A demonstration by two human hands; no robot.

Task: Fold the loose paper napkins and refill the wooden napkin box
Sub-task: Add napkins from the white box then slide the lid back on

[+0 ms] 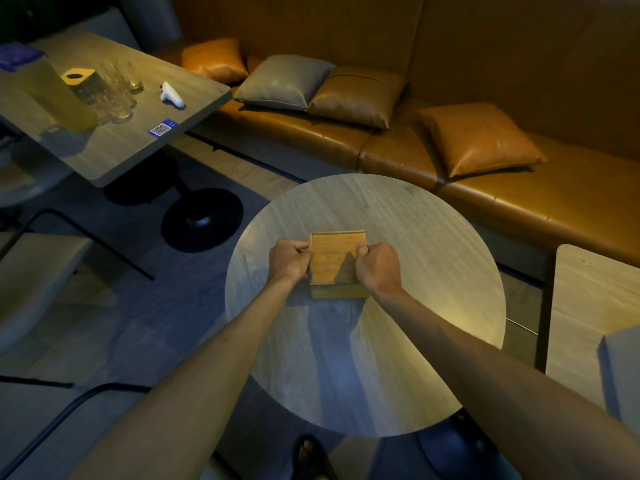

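Dim, warm light falls on a round wooden table (363, 358). A tan leather bench (485, 188) with cushions (479, 138) runs behind. A rectangular table (114, 147) stands left.

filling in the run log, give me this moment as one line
stage: handling box | left hand: gripping left edge of wooden napkin box | right hand: gripping right edge | box on round table | napkins: none visible

Head-worn view, steeply down onto round table (398, 209).

QR sticker (162, 128), print unreadable
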